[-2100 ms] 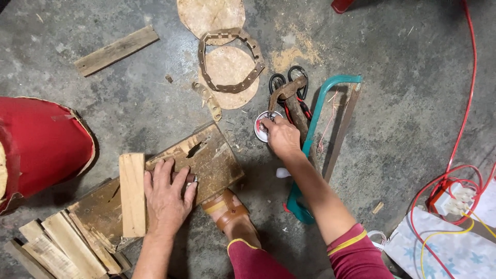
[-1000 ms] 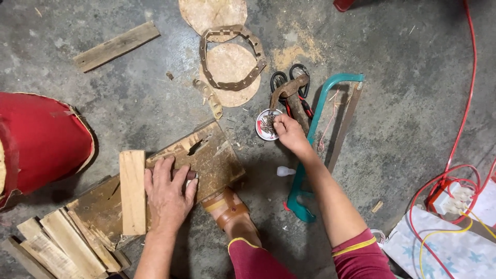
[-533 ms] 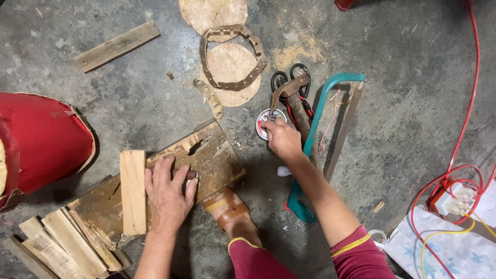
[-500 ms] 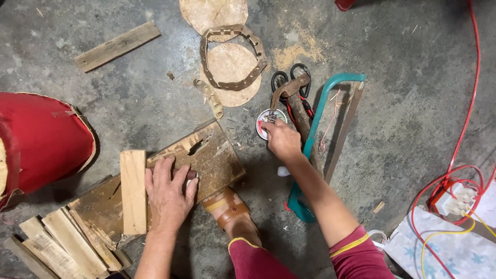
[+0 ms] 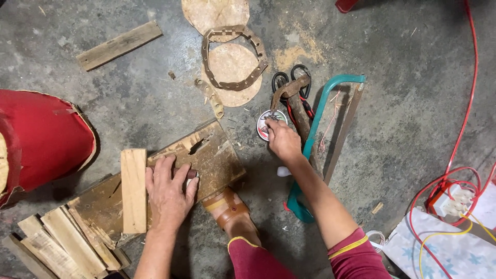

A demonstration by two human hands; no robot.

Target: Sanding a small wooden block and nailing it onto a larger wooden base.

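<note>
Round tin [image 5: 270, 124] with the small bits inside is what the right hand [image 5: 283, 140] is into now, sitting on the concrete floor [image 5: 155, 98] just left of the hammer [image 5: 295, 106] and the black-handled scissors [image 5: 290, 77]. Compared with a second ago, that hand has slid back a touch toward the tin after drifting up and right along the hammer handle, and now the fingertips [image 5: 269, 124] are dipped over the rim, pinched narrow like they're picking something tiny out; can't tell if anything's actually between them, too small to see. The teal-framed hacksaw [image 5: 330, 119] lies right beside the forearm and hasn't budged. Left hand [image 5: 168, 191] hasn't moved at all across the frames: spread flat, pressing down on the worn wooden board [image 5: 212, 155], with the fingers partly over a small dark piece near the pale upright plank [image 5: 134, 188]. A sandalled foot [image 5: 230, 209] is planted on the board's lower corner, same as before. So my read is the board is being kept pinned while the right hand fishes in the tin, probably for a fastener, though that's a guess. More planks are stacked at bottom left [image 5: 57, 243], a red cushioned thing [image 5: 41, 139] sits at the left edge, and a leather strap loop [image 5: 232, 57] rests on round cutouts up top.
</note>
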